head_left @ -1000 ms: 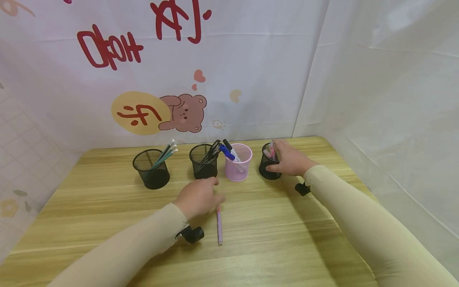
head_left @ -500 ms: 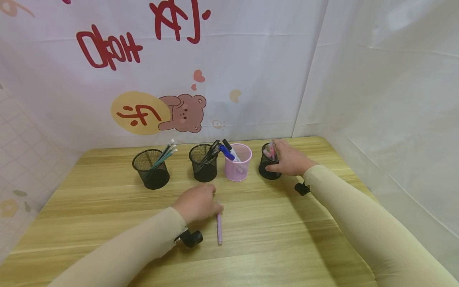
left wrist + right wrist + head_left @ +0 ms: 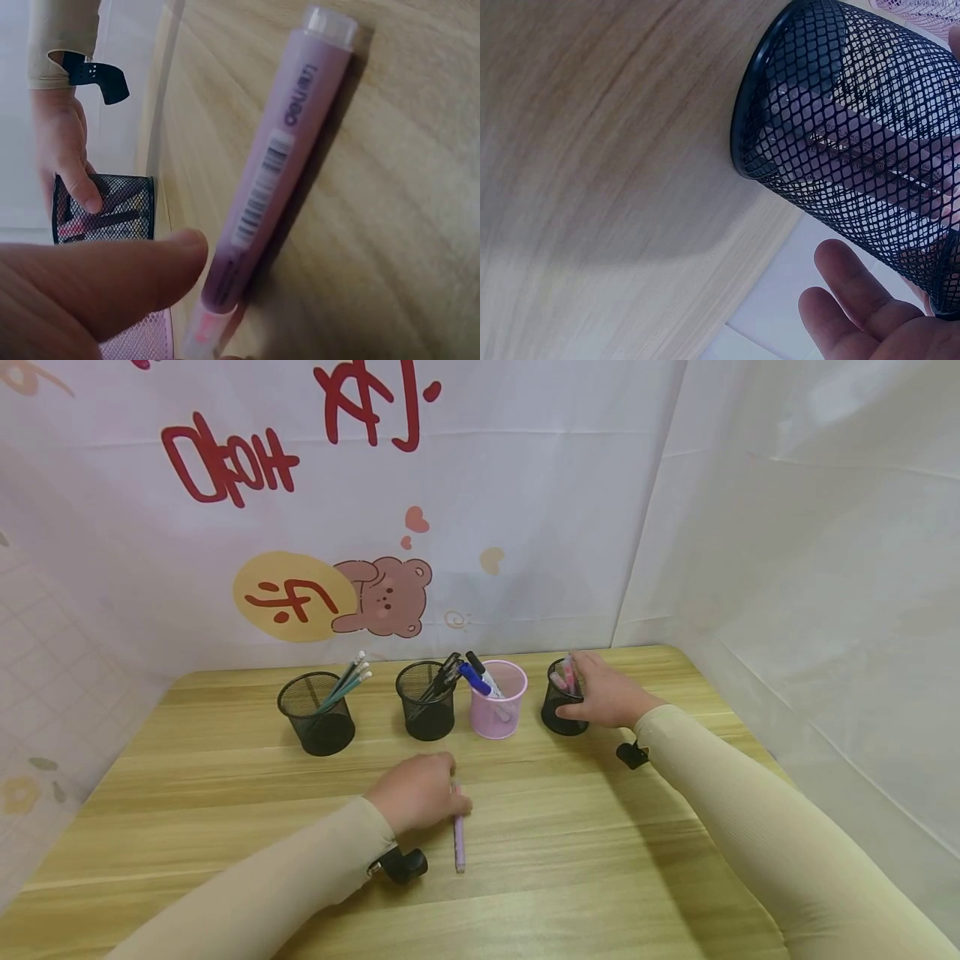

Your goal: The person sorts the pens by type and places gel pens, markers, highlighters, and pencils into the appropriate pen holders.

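A purple highlighter point(image 3: 459, 843) with a clear cap lies on the wooden table, its barcode and lettering showing in the left wrist view. My left hand point(image 3: 416, 792) is over its capped far end. The thumb point(image 3: 161, 262) lies beside the barrel, and a gap shows between thumb and forefinger in the head view. Whether the fingers press on the highlighter is hidden. At the right, my right hand point(image 3: 611, 695) holds a black mesh pen holder point(image 3: 557, 714), with the thumb across its near side. Pink and purple highlighters point(image 3: 832, 150) stand inside this holder, which is upright on the table.
Left of that holder stand a pink mesh pen holder point(image 3: 491, 722) with markers, a black one point(image 3: 429, 720) with black pens, and another black one point(image 3: 326, 735) with pencils point(image 3: 347, 683). A printed white curtain point(image 3: 525, 527) hangs behind the table point(image 3: 540, 877).
My left hand has come slightly nearer along the table, over the highlighter's far end. The highlighter lies where it was. My right hand has stayed on the black pen holder.
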### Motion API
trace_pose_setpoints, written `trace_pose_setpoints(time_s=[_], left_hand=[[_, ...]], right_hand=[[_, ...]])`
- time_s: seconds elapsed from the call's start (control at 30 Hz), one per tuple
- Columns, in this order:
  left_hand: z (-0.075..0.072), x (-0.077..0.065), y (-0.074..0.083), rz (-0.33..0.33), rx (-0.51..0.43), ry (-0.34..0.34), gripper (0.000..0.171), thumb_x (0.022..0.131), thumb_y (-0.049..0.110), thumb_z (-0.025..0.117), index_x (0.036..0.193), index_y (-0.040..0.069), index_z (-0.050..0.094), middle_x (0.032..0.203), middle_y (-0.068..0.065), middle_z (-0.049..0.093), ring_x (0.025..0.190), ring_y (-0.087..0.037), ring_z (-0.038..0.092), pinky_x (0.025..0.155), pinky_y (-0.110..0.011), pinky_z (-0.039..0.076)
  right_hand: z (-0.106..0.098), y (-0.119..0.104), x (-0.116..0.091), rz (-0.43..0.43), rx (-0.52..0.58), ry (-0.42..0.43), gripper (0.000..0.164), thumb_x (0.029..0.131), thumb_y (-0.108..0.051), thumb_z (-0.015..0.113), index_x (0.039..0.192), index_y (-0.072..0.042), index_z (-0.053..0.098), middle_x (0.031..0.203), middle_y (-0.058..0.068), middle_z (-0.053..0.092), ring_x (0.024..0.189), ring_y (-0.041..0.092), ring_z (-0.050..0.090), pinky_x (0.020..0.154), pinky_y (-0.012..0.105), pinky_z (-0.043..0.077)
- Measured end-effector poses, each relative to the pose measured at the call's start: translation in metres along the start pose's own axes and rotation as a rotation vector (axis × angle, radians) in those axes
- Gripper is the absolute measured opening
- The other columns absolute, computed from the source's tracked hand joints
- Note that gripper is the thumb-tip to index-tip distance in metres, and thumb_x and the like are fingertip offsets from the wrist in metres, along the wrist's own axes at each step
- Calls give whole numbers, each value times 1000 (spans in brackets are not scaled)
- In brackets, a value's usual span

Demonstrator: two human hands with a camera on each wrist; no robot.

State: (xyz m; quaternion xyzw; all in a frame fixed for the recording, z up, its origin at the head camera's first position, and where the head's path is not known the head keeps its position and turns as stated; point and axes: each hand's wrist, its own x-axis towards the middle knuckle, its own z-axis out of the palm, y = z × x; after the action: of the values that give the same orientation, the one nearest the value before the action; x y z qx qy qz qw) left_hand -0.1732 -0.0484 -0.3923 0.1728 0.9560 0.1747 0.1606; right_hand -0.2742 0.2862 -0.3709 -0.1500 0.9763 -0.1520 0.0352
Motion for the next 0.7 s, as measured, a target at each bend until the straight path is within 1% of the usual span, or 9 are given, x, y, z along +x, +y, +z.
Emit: trace_pose_setpoints(time_s=[0.13,0.2,0.33,0.53,0.7], left_hand=[[1,-1,2,18,5,3,40,85,40,81,104,9,67,77,1,62,75,-20,57,74,-37,51],[1,-1,2,28,11,6,37,85,39,81,101,9,66,77,1,61,74,-19,57,74,-36,51],[2,-2,2,46,30,19,38,85,39,81,102,8,67,77,1,61,74,-19,56,75,-36,52],[2,-3,3,52,34,19,37,83,41,82,95,11,64,75,2,60,73,-19,56,72,-36,50],[2,-3,4,50,26,18,37,81,36,84,97,9,64,75,2,59,74,-18,56,74,-36,50]], right_hand=[[0,0,0,-3,5,-1,87,85,-47,83,146,-5,38,151,18,44,130,37,53,108,59,49],[0,0,0,-4,9,-1,87,85,-47,83,146,-5,37,150,18,44,130,37,53,108,59,49],[-1,-2,-1,-5,15,0,85,85,-45,84,145,-5,38,150,18,45,130,37,53,108,59,49],[-1,-3,-1,-9,10,4,77,86,-43,84,138,-6,40,148,18,45,129,37,53,105,59,50],[-1,-2,-1,-9,12,8,74,85,-42,85,134,-7,42,145,17,46,126,36,53,104,58,51]])
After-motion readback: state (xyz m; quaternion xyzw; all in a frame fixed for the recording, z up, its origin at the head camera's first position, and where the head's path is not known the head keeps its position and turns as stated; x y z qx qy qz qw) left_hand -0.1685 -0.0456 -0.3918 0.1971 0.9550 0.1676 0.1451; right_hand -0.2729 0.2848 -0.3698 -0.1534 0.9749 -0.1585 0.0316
